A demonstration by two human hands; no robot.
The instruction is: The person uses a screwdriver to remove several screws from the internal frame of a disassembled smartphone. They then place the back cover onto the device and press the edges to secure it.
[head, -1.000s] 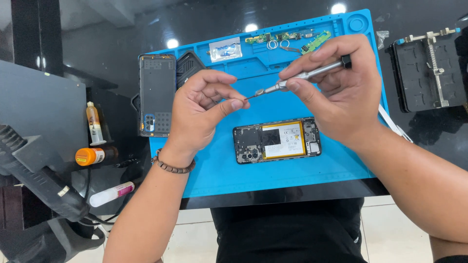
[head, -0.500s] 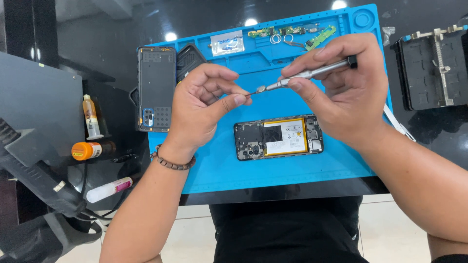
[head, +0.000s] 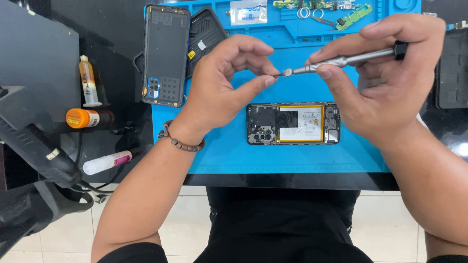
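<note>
A right hand (head: 385,92) grips a slim metal screwdriver (head: 341,61), fingers closed round its shaft, above a blue repair mat (head: 292,156). The left hand (head: 219,90) curls half open, thumb and forefinger nearly pinching the screwdriver tip. An opened smartphone (head: 292,123) lies on the mat just below. Its black back cover (head: 165,53) rests far left.

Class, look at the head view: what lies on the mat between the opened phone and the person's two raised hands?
Only bare blue mat shows between the opened phone and the left hand and right hand.
</note>
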